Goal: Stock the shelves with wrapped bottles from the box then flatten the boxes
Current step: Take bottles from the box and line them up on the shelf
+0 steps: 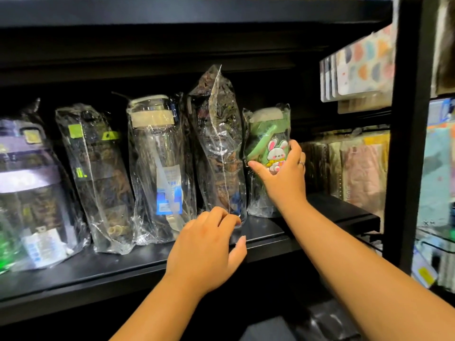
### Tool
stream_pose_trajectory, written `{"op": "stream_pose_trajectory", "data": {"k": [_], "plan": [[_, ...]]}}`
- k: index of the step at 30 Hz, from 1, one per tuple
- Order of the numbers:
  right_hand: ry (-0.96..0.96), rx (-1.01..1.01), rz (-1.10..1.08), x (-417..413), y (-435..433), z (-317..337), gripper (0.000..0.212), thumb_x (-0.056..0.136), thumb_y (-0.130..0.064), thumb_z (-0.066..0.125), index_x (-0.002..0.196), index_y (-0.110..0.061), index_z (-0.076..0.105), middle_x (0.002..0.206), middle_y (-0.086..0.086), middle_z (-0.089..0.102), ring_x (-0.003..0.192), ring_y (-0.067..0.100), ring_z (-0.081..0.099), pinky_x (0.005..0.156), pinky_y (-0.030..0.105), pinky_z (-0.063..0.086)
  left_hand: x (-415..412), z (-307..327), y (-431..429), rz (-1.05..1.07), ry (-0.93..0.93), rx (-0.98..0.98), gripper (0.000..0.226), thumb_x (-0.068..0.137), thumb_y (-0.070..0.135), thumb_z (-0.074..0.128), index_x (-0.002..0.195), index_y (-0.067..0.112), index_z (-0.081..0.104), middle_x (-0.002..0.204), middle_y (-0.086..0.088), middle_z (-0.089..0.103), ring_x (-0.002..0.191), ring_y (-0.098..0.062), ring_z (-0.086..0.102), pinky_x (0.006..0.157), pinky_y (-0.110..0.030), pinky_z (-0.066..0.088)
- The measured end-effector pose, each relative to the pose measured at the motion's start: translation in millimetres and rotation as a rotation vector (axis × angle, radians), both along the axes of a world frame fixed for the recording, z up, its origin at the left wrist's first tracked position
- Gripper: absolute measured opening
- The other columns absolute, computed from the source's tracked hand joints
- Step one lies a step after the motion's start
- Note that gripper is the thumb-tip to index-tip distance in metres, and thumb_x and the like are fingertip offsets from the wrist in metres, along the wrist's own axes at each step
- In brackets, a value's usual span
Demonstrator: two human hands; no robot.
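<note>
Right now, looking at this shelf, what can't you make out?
Head view:
- Box: none in frame.
- Purple bottle: cut by the left edge, blurred.
- Clear bottle label: too small to read.
- Tall bottle: crinkled wrap and glare hide it.
- Bunny bottle: middle covered by the right hand.
- Left hand: whether its fingertips touch the tall bottle's wrap is unclear.

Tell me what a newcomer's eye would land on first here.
The green rabbit bottle in clear wrap stands out first, at the right end of the row on the black shelf, gripped by the right hand. Next comes the tall crinkled wrapped bottle just left of it, with the left hand near its base.
</note>
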State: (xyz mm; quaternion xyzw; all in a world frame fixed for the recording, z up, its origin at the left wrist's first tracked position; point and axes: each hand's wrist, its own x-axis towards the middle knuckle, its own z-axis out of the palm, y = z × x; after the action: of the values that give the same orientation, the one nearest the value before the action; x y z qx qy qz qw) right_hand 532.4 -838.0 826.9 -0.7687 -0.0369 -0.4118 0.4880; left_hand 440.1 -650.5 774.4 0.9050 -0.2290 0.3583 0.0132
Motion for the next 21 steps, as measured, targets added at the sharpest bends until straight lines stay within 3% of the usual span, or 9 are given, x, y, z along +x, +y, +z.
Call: {"op": "stream_pose_trajectory", "data": {"k": [5, 11, 15, 18, 21], "plan": [[0.073, -0.117, -0.061, -5.8, 1.9, -3.8, 0.102, 0.082, -0.063, 0.065, 0.154, -0.018, 0.008, 0.152, 0.014, 0.021, 0.135, 0.037, 0.031, 0.107, 0.051, 0.036, -0.6, 2.3, 1.3, 0.002, 0.055, 0.009, 0.050, 0.093, 0.057, 0.033, 0.125, 0.028, 0.057, 0.115, 0.010, 0.056, 0.099, -0.013, 0.060, 0.083, -0.035, 0.053], [0.180, -0.219, -0.112, -31.8, -4.1, -13.6, 0.098, 0.088, -0.064, 0.055, 0.157, -0.021, 0.001, 0.160, 0.010, 0.012, 0.143, 0.034, 0.022, 0.113, 0.051, 0.024, -2.6, 1.2, 3.4, 0.021, 0.062, 0.030, 0.053, 0.094, 0.057, 0.029, 0.127, 0.027, 0.058, 0.118, 0.010, 0.058, 0.101, -0.013, 0.061, 0.084, -0.034, 0.052], [0.229, -0.422, -0.195, -69.2, -3.3, -34.8, 0.085, 0.093, -0.063, 0.046, 0.156, -0.020, 0.009, 0.160, 0.009, 0.013, 0.144, 0.032, 0.018, 0.115, 0.050, 0.020, -16.7, -8.7, 4.6, 0.036, -0.021, -0.035, 0.049, 0.092, 0.053, 0.040, 0.124, 0.023, 0.061, 0.115, 0.007, 0.065, 0.099, -0.019, 0.065, 0.082, -0.037, 0.051], [0.269, -0.566, -0.230, -104.7, 8.7, -62.5, 0.080, 0.095, -0.063, 0.041, 0.156, -0.021, 0.012, 0.162, 0.011, 0.013, 0.146, 0.032, 0.015, 0.119, 0.051, 0.017, -37.9, -27.8, 8.6, 0.061, -0.041, -0.107, 0.058, 0.088, 0.053, 0.044, 0.134, 0.019, 0.055, 0.127, 0.002, 0.063, 0.116, -0.023, 0.061, 0.101, -0.042, 0.043], [0.263, -0.664, -0.244, -143.5, 28.1, -94.6, 0.079, 0.094, -0.063, 0.040, 0.156, -0.020, 0.017, 0.161, 0.012, 0.018, 0.147, 0.034, 0.016, 0.119, 0.055, 0.017, -67.4, -58.6, 22.9, 0.134, -0.024, -0.088, 0.071, 0.087, 0.056, 0.042, 0.145, 0.015, 0.045, 0.150, -0.006, 0.048, 0.141, -0.027, 0.042, 0.118, -0.051, 0.022]]}}
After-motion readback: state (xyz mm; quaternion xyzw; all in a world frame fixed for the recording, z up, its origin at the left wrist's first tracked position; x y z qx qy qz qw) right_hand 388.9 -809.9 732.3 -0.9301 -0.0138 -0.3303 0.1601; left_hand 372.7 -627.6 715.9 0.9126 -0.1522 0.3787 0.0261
